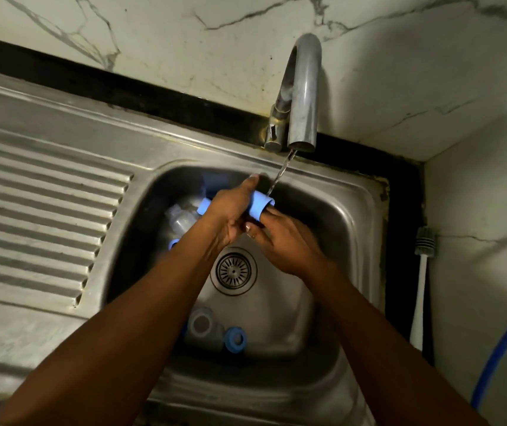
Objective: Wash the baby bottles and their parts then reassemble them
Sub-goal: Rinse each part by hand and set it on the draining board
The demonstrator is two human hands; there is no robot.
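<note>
Setting: stainless steel sink [353, 210] with a ribbed drainboard [40, 210] on its left, set against a marble-pattern wall; lighting is dim.
Water supply: tap [302, 96] is running; a thin water stream [279, 176] falls into the rear of the basin.
Part in hand: blue cap [259, 206], a short tube, is held above the basin directly under the stream.
Left hand [230, 219]: fingers are wrapped round the cap's left end, grasping it.
Right hand [289, 244]: fingertips touch the cap from below, near its open end. Whether they grip it or only rub it cannot be told.
Key relation: the cap's long axis runs from the left hand's grip out to the right. Its open mouth faces the right hand, which sits just below and nearer the viewer. The stream lands on top, close to the mouth.
Judged step: rinsing this part. Turning the mouth up toward the stream would flush the inside.
Waiting parts: clear bottle [181, 218] lies at the basin's left rear; grey cup [203, 327] and blue ring [236, 336] lie side by side at the near wall, below the drain strainer [233, 269].
Tool: bottle brush [424, 272] leans on the wall outside the sink, to its right, well apart from both hands.
</note>
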